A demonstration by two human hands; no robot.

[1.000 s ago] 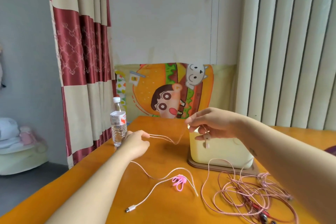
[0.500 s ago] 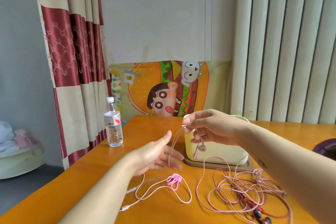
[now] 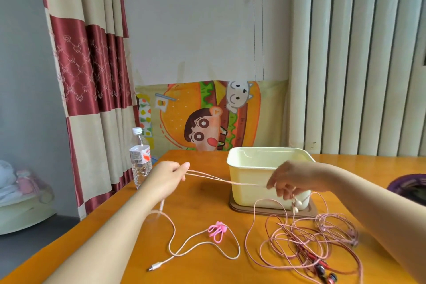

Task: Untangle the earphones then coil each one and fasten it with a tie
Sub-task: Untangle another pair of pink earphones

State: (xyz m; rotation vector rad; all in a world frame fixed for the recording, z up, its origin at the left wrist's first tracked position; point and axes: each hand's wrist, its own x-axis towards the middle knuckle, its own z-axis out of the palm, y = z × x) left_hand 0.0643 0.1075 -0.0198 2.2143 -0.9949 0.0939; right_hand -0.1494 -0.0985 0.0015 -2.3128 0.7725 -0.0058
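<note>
Your left hand (image 3: 169, 174) pinches the pink cord (image 3: 221, 180) and your right hand (image 3: 292, 178) grips it too, fingers curled. The cord runs doubled and taut between them above the table (image 3: 202, 200). Two earbuds (image 3: 296, 206) dangle under the right hand. From the left hand the cord drops to the table, loops past the pink tie (image 3: 217, 232) and ends at the plug (image 3: 154, 267).

Around: the tangle (image 3: 311, 242), with red earphones (image 3: 322, 270) in it, lies near your right forearm. A cream tub (image 3: 253, 168) on a brown tray (image 3: 265, 211) stands just behind the right hand — the taut cord crosses its front. A bottle (image 3: 140, 163) stands at the left edge, by the curtain (image 3: 92, 76).

Versus 0.5 s ago: the left hand was spread under the right, holding nothing — now it pinches and sits well apart to the left. The right hand is lower.
</note>
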